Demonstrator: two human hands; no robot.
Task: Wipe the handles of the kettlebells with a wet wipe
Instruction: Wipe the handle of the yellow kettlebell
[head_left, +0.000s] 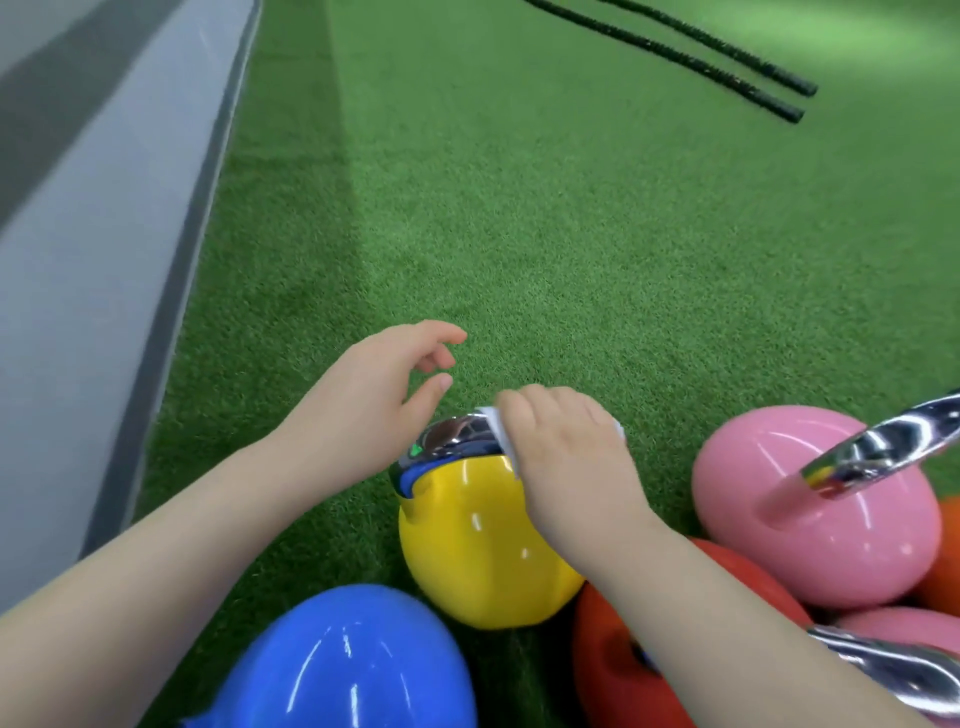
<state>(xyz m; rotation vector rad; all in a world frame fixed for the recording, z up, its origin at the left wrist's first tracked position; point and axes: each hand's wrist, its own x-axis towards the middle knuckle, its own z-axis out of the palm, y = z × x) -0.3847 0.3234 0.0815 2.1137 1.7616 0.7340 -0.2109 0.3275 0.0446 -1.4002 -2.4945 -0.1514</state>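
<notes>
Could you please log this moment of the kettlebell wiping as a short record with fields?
surface: green turf
being wiped: chrome handle of the yellow kettlebell
right hand: presses the white wet wipe on that handle
left hand: above the handle, fingers loosely curled, holding nothing
nearby: blue kettlebell, red kettlebell, pink kettlebell
far right: two black ropes
</notes>
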